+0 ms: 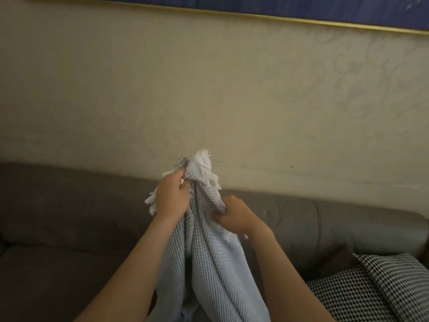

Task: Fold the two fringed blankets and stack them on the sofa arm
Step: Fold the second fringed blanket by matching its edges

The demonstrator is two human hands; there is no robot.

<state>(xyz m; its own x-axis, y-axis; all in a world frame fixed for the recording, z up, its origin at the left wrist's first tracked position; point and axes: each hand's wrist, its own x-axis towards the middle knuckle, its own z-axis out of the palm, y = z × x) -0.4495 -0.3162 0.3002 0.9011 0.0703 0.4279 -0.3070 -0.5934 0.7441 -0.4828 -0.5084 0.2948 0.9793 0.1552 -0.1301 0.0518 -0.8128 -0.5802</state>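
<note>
A pale blue-grey waffle-weave blanket (209, 259) with white fringe hangs bunched in front of me, above the sofa seat. My left hand (171, 196) grips its upper fringed edge, with white tassels sticking out above and to the left of the fist. My right hand (232, 216) is closed on the fabric a little lower and to the right. The cloth drapes down between my forearms and out of the bottom of the view. Only one blanket shows; the sofa arm is not in view.
A grey-brown sofa (69, 217) runs across the lower half, against a beige wall. Two black-and-white houndstooth cushions (376, 289) lie at the lower right. A gold-edged blue picture frame (301, 10) hangs along the top.
</note>
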